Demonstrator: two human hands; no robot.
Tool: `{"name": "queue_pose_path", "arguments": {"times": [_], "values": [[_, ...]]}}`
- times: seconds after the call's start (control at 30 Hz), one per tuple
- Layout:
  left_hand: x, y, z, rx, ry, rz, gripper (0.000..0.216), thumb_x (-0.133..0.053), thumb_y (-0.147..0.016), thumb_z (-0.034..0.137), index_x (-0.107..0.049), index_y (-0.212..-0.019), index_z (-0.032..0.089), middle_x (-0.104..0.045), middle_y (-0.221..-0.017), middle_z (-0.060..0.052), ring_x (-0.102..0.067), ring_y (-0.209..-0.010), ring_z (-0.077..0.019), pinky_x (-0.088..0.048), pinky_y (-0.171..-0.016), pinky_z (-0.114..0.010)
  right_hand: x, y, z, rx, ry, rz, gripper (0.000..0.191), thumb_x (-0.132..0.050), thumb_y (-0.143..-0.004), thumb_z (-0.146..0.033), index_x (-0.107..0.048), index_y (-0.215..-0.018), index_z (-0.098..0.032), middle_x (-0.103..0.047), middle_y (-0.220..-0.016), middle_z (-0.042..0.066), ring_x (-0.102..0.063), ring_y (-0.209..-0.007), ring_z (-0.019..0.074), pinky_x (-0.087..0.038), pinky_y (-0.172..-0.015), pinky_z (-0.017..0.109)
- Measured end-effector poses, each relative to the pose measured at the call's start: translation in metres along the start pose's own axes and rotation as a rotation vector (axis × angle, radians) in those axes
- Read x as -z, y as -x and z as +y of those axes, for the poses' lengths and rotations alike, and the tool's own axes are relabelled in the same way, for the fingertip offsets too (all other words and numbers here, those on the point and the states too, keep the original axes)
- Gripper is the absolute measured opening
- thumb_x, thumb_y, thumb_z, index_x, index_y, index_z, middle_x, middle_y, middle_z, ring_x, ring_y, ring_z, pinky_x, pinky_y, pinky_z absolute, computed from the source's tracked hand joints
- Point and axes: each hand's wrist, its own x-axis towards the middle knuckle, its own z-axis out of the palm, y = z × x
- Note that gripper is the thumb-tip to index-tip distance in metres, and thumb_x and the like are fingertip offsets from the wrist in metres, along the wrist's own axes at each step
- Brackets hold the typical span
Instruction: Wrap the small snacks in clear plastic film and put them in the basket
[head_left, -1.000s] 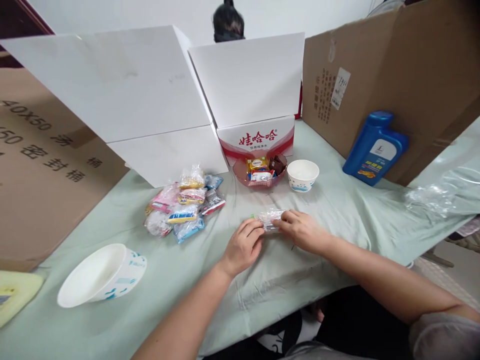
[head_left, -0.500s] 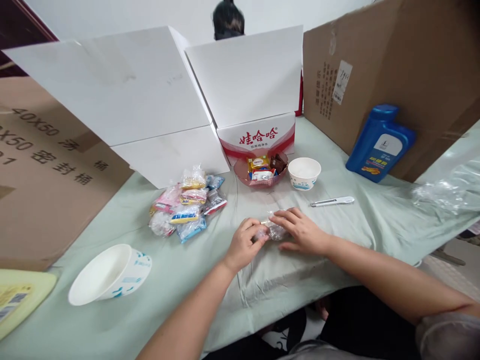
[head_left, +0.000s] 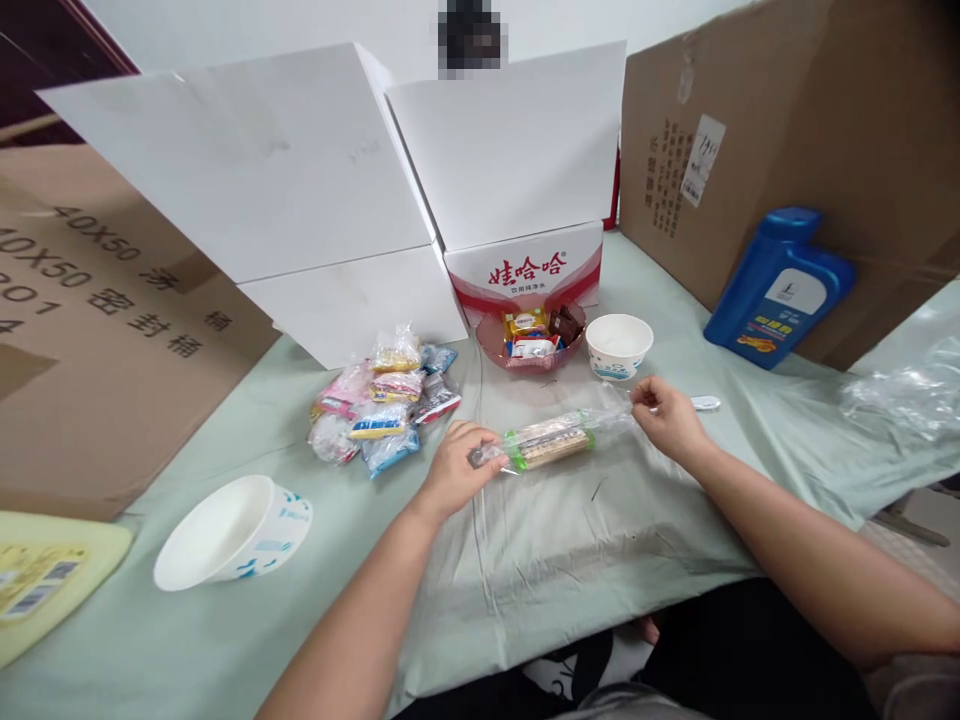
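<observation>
A clear plastic packet point(head_left: 551, 443) with green ends and what look like pale thin sticks inside lies stretched between my hands, just above or on the cloth. My left hand point(head_left: 461, 465) is closed on the crumpled left end. At the other side, my right hand point(head_left: 667, 418) pinches the loose clear film and draws it out to the right. Partly covered by my right hand is a white utility knife point(head_left: 706, 403). Beyond the packet stand a pink glass bowl point(head_left: 499, 350) of wrapped snacks and a white paper bowl point(head_left: 619, 345).
Several wrapped snack packs point(head_left: 386, 400) are heaped left of centre. A paper bowl point(head_left: 232, 530) lies tipped nearby. White boxes point(head_left: 517, 160) and a brown carton point(head_left: 757, 130) stand behind. A blue bottle point(head_left: 780, 290) leans at right, near crumpled plastic film point(head_left: 911, 390). Someone's head shows behind the boxes.
My hands have moved apart, my right one going right and slightly away from me. The packet, earlier mostly covered by them, is now stretched out and visible.
</observation>
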Motion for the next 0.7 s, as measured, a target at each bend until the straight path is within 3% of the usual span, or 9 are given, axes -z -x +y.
{"name": "queue_pose_path", "arguments": {"times": [0.07,0.13,0.23,0.33,0.43,0.5,0.6,0.67,0.7], "values": [[0.003,0.0,0.01,-0.136,-0.06,-0.029,0.004,-0.065,-0.078,0.024,-0.065,-0.08,0.02,-0.065,-0.09,-0.005,-0.057,-0.098,-0.0235,-0.047,-0.088,-0.038,0.003,0.004,-0.008,0.165,0.01,0.06,0.023,-0.046,-0.076,-0.017,-0.056,-0.096,-0.019,-0.063,-0.097,0.011,-0.06,-0.093,0.026,-0.05,-0.082,0.042],[0.005,0.003,0.026,-0.259,-0.096,-0.08,0.005,-0.061,-0.079,0.017,-0.063,-0.08,0.021,-0.066,-0.096,-0.005,-0.055,-0.109,-0.0248,-0.044,-0.095,-0.041,0.005,0.011,-0.018,0.384,-0.019,0.018,0.032,-0.045,-0.084,-0.019,-0.053,-0.115,-0.019,-0.059,-0.117,0.015,-0.055,-0.112,0.0284,-0.046,-0.094,0.047],[0.007,0.01,0.051,-0.401,-0.139,-0.237,0.014,-0.053,-0.081,0.01,-0.061,-0.082,0.022,-0.067,-0.089,-0.003,-0.057,-0.107,-0.0225,-0.042,-0.099,-0.041,0.01,0.02,-0.03,0.587,-0.013,-0.292,0.036,-0.043,-0.094,-0.026,-0.05,-0.128,-0.02,-0.059,-0.123,0.015,-0.058,-0.11,0.0248,-0.048,-0.091,0.04],[0.008,0.021,0.068,-0.439,-0.221,-0.419,0.013,-0.052,-0.083,0.01,-0.059,-0.079,0.021,-0.064,-0.078,-0.001,-0.061,-0.086,-0.0192,-0.045,-0.093,-0.039,0.013,0.024,-0.036,0.583,0.104,-0.593,0.031,-0.041,-0.098,-0.032,-0.061,-0.119,-0.02,-0.07,-0.102,0.009,-0.066,-0.084,0.0196,-0.049,-0.074,0.031],[0.008,0.03,0.074,-0.322,-0.325,-0.559,0.008,-0.057,-0.086,0.021,-0.058,-0.079,0.02,-0.063,-0.073,0.0,-0.061,-0.071,-0.0188,-0.05,-0.076,-0.035,0.014,0.024,-0.038,0.523,0.243,-0.765,0.026,-0.046,-0.097,-0.032,-0.07,-0.099,-0.022,-0.073,-0.085,0.005,-0.067,-0.074,0.0183,-0.046,-0.066,0.027],[0.007,0.032,0.072,-0.222,-0.382,-0.592,0.012,-0.057,-0.09,0.027,-0.058,-0.08,0.02,-0.064,-0.073,-0.001,-0.063,-0.07,-0.0193,-0.049,-0.066,-0.031,0.014,0.025,-0.04,0.466,0.387,-0.809,0.023,-0.051,-0.095,-0.031,-0.071,-0.092,-0.022,-0.074,-0.08,0.005,-0.068,-0.073,0.0196,-0.044,-0.064,0.027],[0.003,0.033,0.065,-0.102,-0.514,-0.533,0.013,-0.053,-0.092,0.023,-0.059,-0.081,0.02,-0.064,-0.081,-0.002,-0.064,-0.065,-0.0184,-0.047,-0.056,-0.028,0.015,0.025,-0.044,0.38,0.607,-0.792,0.02,-0.056,-0.092,-0.032,-0.071,-0.085,-0.02,-0.073,-0.076,0.006,-0.068,-0.071,0.0224,-0.042,-0.06,0.029],[0.001,0.034,0.058,-0.044,-0.611,-0.45,0.008,-0.056,-0.088,0.019,-0.061,-0.093,0.019,-0.066,-0.097,-0.006,-0.064,-0.061,-0.0187,-0.045,-0.052,-0.028,0.016,0.025,-0.044,0.341,0.664,-0.755,0.018,-0.061,-0.088,-0.035,-0.07,-0.084,-0.02,-0.073,-0.078,0.008,-0.068,-0.071,0.0242,-0.042,-0.06,0.03],[-0.001,0.034,0.055,-0.023,-0.652,-0.404,0.019,-0.059,-0.085,0.019,-0.061,-0.104,0.019,-0.065,-0.109,-0.009,-0.064,-0.06,-0.0194,-0.045,-0.051,-0.029,0.016,0.025,-0.044,0.331,0.664,-0.722,0.019,-0.065,-0.085,-0.037,-0.07,-0.089,-0.02,-0.073,-0.082,0.008,-0.068,-0.073,0.0253,-0.044,-0.061,0.031]]}}
